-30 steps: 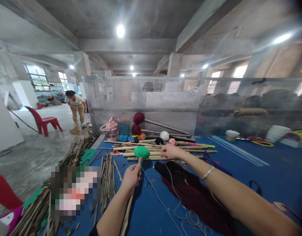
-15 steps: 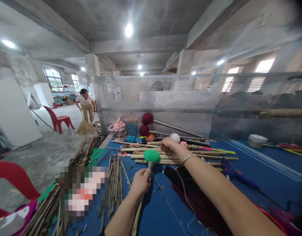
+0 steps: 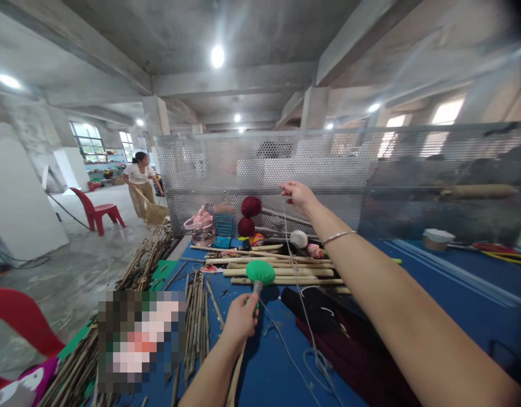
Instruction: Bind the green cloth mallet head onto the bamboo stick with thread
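My left hand (image 3: pixel 242 317) is closed around the stick just below a green padded head (image 3: pixel 261 272), near the middle of the blue table (image 3: pixel 272 373). Raised above the sticks, my right hand (image 3: pixel 298 195) pinches a thin pale string (image 3: pixel 300 294). The string hangs from its fingers and runs down to loose loops on the table. Another length of string trails from below the green head. Dark red and black cloth (image 3: pixel 328 333) lies beneath my right forearm.
Pale sticks (image 3: pixel 281 272) lie across the table behind the green head, and thin brown sticks (image 3: pixel 196 316) to the left. A pink-lidded jug (image 3: pixel 201 226) stands by the perforated metal screen (image 3: pixel 218 164). A person (image 3: pixel 141 181) with a broom is at the left, near a red chair (image 3: pixel 101 212).
My right hand has risen from the sticks, drawing the string up with it. My left hand has kept its grip. The person at the left has turned and moved the broom to the right.
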{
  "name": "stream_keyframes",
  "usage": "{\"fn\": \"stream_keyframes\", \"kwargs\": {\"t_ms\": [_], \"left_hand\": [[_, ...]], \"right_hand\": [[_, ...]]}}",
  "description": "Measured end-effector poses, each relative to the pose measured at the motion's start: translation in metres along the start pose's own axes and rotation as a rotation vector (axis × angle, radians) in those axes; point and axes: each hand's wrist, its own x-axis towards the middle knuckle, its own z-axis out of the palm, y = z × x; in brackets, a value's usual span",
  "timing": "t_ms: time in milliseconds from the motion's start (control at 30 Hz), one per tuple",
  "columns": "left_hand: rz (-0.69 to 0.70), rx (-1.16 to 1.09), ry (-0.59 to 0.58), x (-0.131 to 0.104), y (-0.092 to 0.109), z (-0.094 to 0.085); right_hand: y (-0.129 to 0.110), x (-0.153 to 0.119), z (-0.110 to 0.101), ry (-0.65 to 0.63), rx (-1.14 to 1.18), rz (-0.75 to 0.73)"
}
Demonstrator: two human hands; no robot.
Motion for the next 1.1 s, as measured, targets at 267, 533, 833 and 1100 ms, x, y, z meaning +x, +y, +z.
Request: {"fn": "stream_keyframes", "kwargs": {"t_ms": [267,533,833,1100], "left_hand": [[0.030,0.039,0.001,-0.001,0.000,0.000],[0.088,0.090,0.009,-0.010,0.005,0.002],[0.361,0.323,0.054,-0.024,0.024,0.014],[0.175,-0.028,-0.156,-0.036,0.026,0.016]], "right_hand": [[0.039,-0.069,-0.020,-0.208,-0.713,0.149],[0.091,-0.197,-0.006,-0.207,-0.331,0.211],[0.061,-0.246,0.010,-0.484,0.307,0.601],[0.060,-0.244,-0.001,-0.391,0.133,0.258]]}}
